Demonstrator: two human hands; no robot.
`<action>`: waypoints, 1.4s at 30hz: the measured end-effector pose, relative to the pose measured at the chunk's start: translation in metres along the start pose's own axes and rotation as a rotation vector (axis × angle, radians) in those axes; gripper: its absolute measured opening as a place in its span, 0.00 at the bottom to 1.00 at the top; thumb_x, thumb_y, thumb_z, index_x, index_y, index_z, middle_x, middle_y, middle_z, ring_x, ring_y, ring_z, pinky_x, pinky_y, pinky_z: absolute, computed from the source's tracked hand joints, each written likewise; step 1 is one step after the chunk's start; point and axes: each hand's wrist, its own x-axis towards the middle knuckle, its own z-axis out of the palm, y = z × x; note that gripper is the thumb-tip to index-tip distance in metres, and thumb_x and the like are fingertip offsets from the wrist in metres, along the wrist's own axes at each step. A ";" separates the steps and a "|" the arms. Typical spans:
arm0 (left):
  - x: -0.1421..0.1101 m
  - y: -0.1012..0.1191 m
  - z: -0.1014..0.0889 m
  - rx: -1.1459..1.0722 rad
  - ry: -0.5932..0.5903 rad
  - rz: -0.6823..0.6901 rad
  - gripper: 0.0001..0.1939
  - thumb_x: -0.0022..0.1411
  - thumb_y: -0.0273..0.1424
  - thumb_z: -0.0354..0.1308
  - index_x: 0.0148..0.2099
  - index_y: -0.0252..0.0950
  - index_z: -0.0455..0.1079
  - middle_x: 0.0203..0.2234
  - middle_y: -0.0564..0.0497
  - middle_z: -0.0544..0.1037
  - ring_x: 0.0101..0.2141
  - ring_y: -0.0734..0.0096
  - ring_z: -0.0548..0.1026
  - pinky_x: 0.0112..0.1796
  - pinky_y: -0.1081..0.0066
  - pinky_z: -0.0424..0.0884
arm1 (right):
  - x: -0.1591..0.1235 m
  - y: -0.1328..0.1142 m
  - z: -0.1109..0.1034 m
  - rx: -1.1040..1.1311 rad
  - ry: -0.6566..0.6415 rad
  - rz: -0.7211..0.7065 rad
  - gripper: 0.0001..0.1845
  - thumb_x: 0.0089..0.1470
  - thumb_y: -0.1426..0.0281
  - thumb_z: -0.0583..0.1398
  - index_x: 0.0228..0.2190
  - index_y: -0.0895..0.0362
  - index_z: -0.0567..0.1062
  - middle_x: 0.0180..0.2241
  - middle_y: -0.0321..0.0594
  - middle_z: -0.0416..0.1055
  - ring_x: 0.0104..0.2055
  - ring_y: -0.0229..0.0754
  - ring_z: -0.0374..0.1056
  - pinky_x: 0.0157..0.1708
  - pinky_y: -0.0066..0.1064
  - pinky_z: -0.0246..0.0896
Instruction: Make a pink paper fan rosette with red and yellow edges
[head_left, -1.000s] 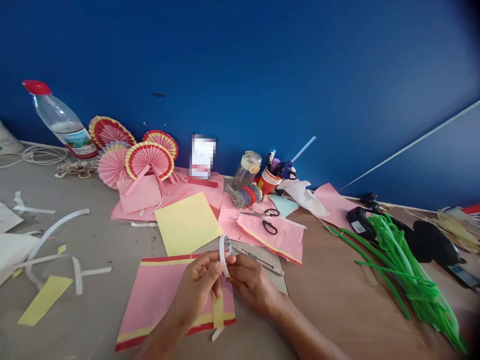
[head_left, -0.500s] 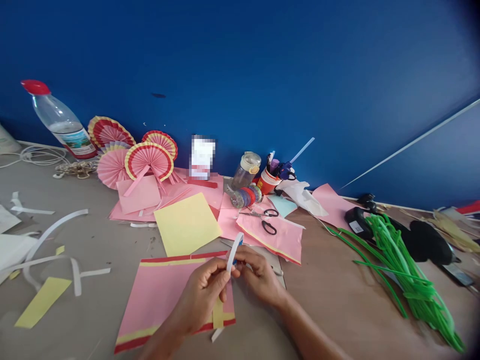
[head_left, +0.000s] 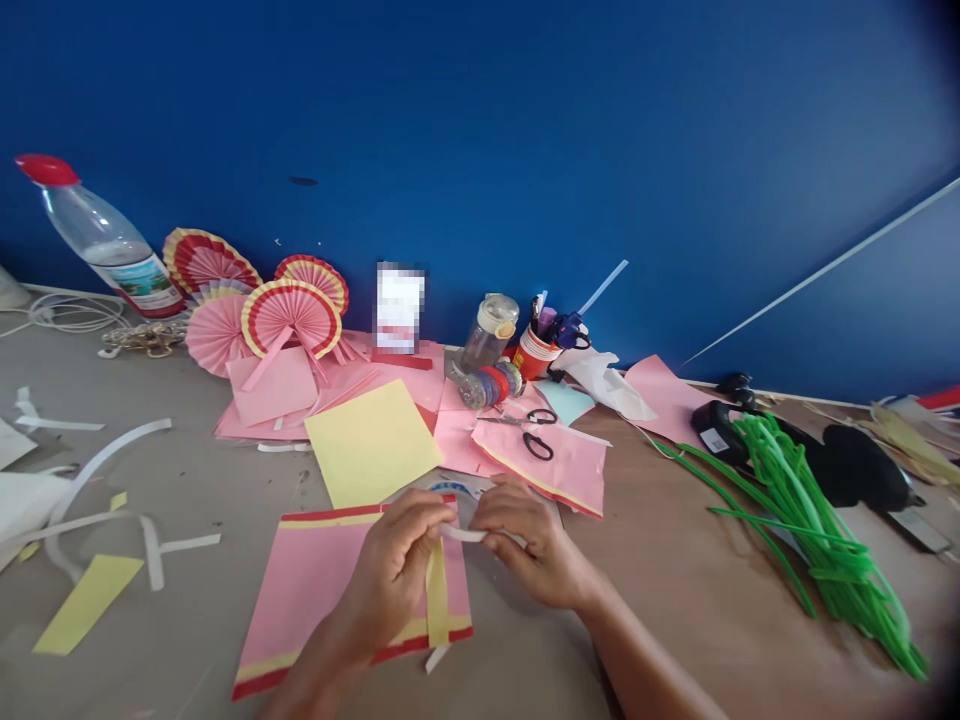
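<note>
Between my hands is a thin ring-shaped roll of white tape [head_left: 466, 535], with blue print showing on the inside of its far rim. My left hand [head_left: 401, 560] pinches its left side, fingers bent. The right side is gripped by the curled fingers and thumb of my right hand [head_left: 529, 545]. Under my left hand lies a pink paper sheet [head_left: 322, 570] with yellow and red borders. A yellow strip [head_left: 437, 595] runs down near its right edge, and a white strip end pokes out below.
A yellow sheet [head_left: 375, 440] and scissors [head_left: 536, 430] lie beyond my hands. Behind stand pleated paper fans [head_left: 292, 320], a bottle [head_left: 112, 245], a jar [head_left: 491, 330] and a pen cup [head_left: 534, 355]. Green cord [head_left: 817, 530] lies right; white strips [head_left: 112, 455] are scattered left.
The tape roll has turned from upright and edge-on to tilted flatter, so its ring shows. My right hand has moved slightly right, and both hands now grip opposite sides.
</note>
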 end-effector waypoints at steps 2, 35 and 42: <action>0.000 -0.003 -0.001 0.037 0.093 -0.001 0.16 0.66 0.33 0.48 0.53 0.43 0.70 0.51 0.45 0.71 0.44 0.62 0.73 0.45 0.63 0.70 | 0.001 -0.001 0.006 -0.058 0.038 -0.019 0.10 0.61 0.69 0.52 0.32 0.54 0.72 0.26 0.37 0.70 0.32 0.40 0.66 0.46 0.42 0.59; -0.015 -0.014 0.020 0.108 0.034 -0.046 0.29 0.65 0.31 0.50 0.66 0.41 0.50 0.62 0.44 0.59 0.61 0.55 0.58 0.59 0.57 0.59 | -0.001 -0.001 0.032 -0.358 0.326 0.030 0.07 0.57 0.75 0.55 0.33 0.51 0.71 0.24 0.33 0.71 0.28 0.40 0.67 0.50 0.46 0.51; -0.028 -0.022 0.030 0.313 -0.115 0.048 0.33 0.66 0.28 0.46 0.69 0.47 0.39 0.66 0.48 0.51 0.64 0.58 0.52 0.59 0.57 0.60 | 0.000 -0.003 0.032 -0.374 0.362 0.077 0.09 0.57 0.76 0.53 0.29 0.55 0.71 0.23 0.33 0.71 0.27 0.37 0.66 0.49 0.43 0.51</action>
